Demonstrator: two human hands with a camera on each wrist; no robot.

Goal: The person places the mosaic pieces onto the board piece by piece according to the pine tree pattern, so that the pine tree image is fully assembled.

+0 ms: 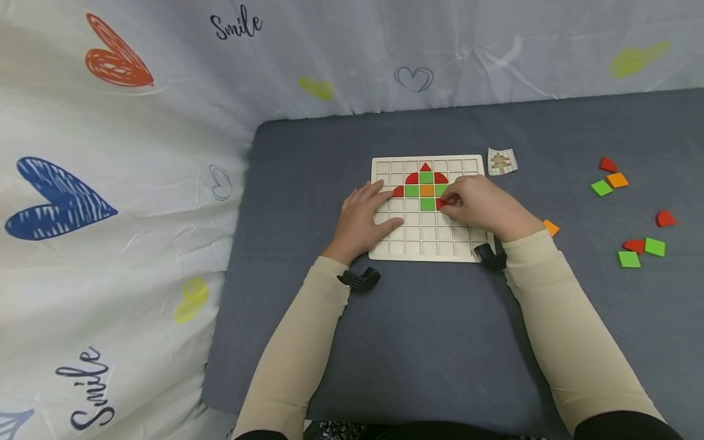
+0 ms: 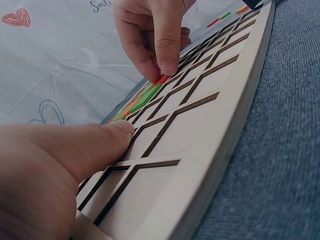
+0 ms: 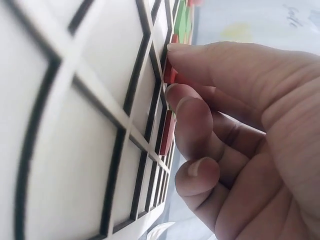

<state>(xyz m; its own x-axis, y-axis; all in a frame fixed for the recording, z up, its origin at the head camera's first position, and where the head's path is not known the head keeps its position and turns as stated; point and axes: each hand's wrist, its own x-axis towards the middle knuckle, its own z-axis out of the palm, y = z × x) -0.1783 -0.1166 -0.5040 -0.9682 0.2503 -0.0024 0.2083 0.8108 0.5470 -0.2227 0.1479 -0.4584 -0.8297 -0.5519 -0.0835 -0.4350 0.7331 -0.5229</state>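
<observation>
The right hand pinches a small, flat red piece between thumb and fingertip at the pale wooden grid board, just beside a green square tile. The left hand rests across the board's left edge, fingers extended, thumb spread apart. A red triangular tile sits near the board's top edge. Just beyond the top right corner lies a small printed card; loose red, green and orange pieces lie farther right on the grey cloth-covered table.
</observation>
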